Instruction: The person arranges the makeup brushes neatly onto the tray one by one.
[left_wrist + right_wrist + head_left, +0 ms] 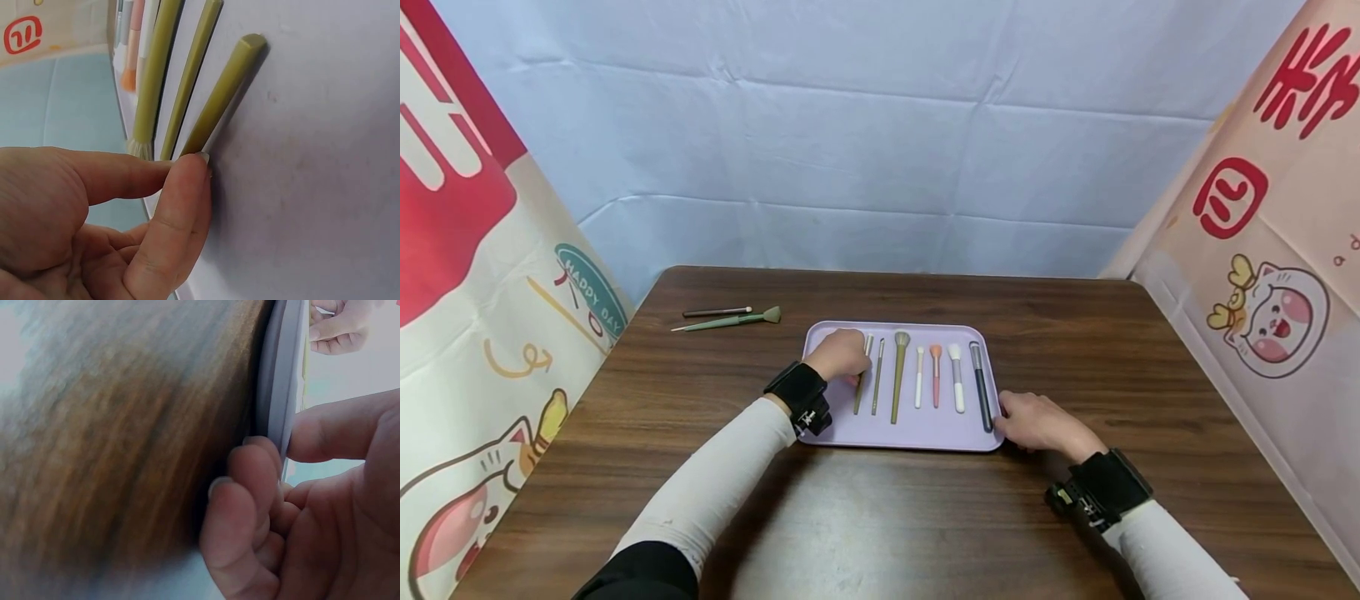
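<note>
My left hand is over the left part of a lilac tray. Its thumb and fingers pinch an olive-green makeup brush, whose handle end points toward the near side of the tray; the fingers hide part of it. Beside it lie a thin olive brush and a larger olive brush. Farther right in the row are a short white brush, a pink brush, a white-and-grey brush and a dark brush. My right hand grips the tray's right rim between thumb and curled fingers.
On the brown wooden table, a green fan-shaped brush and a dark slim brush lie left of the tray, toward the back. A pale blue cloth hangs behind the table; printed cloths hang at both sides.
</note>
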A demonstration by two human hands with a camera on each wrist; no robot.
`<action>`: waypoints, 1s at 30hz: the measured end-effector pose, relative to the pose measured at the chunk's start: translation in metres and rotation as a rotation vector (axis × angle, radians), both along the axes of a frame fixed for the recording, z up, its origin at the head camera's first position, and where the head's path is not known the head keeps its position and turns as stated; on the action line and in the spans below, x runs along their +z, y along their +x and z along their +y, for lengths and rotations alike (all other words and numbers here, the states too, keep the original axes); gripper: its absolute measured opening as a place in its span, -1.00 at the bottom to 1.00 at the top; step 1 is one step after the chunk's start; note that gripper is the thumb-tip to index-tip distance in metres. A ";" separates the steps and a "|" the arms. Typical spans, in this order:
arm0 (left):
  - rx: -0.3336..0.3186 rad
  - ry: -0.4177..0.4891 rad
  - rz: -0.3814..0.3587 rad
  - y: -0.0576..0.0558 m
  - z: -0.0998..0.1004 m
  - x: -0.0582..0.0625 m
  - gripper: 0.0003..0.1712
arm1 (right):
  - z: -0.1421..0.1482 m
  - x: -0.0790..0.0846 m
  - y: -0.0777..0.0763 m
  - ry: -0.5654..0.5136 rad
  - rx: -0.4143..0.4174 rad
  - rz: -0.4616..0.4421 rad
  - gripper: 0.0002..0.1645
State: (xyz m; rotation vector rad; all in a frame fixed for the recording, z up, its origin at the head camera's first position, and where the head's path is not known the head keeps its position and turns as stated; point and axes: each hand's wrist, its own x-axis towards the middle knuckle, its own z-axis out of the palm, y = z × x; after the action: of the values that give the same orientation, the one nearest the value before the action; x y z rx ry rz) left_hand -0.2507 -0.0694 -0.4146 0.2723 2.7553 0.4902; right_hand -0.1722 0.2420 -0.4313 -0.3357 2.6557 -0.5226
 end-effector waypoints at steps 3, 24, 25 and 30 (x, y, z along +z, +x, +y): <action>0.006 0.003 -0.008 0.001 0.001 0.000 -0.60 | 0.000 0.001 0.000 -0.002 0.007 0.005 -0.89; 0.031 0.051 -0.038 0.000 -0.002 -0.002 -0.52 | -0.001 0.003 -0.002 0.007 0.011 -0.011 -0.88; 0.033 0.052 -0.042 0.000 -0.002 -0.002 -0.52 | 0.000 0.003 -0.002 0.006 0.010 -0.011 -0.88; 0.038 0.041 -0.048 -0.002 -0.002 -0.004 -0.54 | 0.000 0.003 -0.002 0.006 0.011 -0.016 -0.88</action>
State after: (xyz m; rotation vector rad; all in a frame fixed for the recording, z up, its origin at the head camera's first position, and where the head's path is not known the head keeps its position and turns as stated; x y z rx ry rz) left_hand -0.2528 -0.0711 -0.4187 0.2157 2.7103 0.5556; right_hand -0.1738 0.2418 -0.4283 -0.3424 2.6384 -0.5118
